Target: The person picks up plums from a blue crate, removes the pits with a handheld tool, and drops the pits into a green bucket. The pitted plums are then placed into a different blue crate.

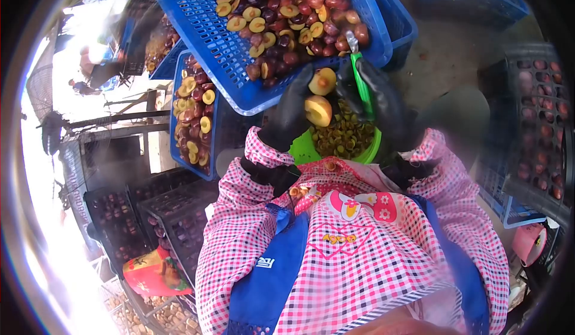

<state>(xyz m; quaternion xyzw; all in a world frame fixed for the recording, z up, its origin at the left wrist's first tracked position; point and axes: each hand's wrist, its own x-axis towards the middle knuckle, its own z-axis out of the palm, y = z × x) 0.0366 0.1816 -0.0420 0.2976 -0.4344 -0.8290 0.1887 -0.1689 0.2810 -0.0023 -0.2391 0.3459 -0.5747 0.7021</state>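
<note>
In my black-gloved left hand [292, 110] are two halves of a cut plum [318, 111], yellow flesh showing, pinched between thumb and fingers. My black-gloved right hand [382, 95] is wrapped round a green-handled tool [363, 86] whose short metal tip points up, away from me. Below both hands sits a bright green basin [304, 148] holding many small brownish-green pieces, which look like plum pits. Just beyond my hands, a tilted blue perforated crate [230, 74] carries a heap of halved and whole-looking plums [293, 20].
A second blue crate [176, 140] of cut plums stands at the left. Dark crates [173, 239] of plums are stacked lower left, beside a red bag [157, 273]. On the right are a dark crate [509, 125] of plums and a pink object [529, 244].
</note>
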